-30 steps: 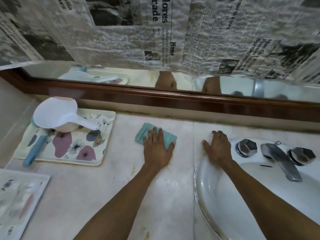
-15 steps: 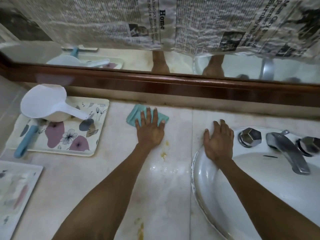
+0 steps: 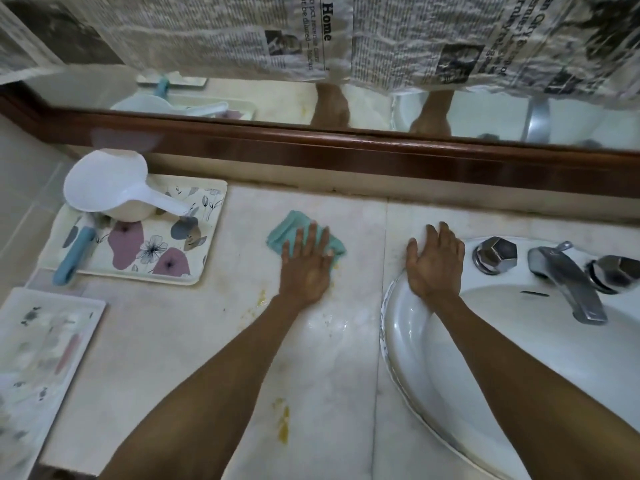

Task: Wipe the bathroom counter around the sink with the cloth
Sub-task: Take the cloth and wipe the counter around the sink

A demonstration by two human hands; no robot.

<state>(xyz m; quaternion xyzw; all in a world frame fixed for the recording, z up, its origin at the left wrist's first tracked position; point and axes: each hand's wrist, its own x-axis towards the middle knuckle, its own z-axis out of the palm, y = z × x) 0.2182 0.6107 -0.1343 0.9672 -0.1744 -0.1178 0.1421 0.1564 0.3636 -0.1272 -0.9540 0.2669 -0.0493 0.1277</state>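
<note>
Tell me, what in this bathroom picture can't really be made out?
All in the head view:
- Cloth: mostly hidden under the left hand.
- Sink: bowl partly hidden by the right forearm, right side cut off by the edge.
- Blue-handled tool: head hidden under the white scoop.
- Near-left tray: blurred, cut off by the left edge.
- Newspaper: small print too blurred to read.

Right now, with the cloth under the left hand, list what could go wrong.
1. The left hand presses the cloth far from the yellow stain nearer the front edge; it may be missed.
2. A wide sweep leftward could bump the floral tray and the dipper on it.
3. The right hand leans on the sink rim near a wet patch; it might slip.
</note>
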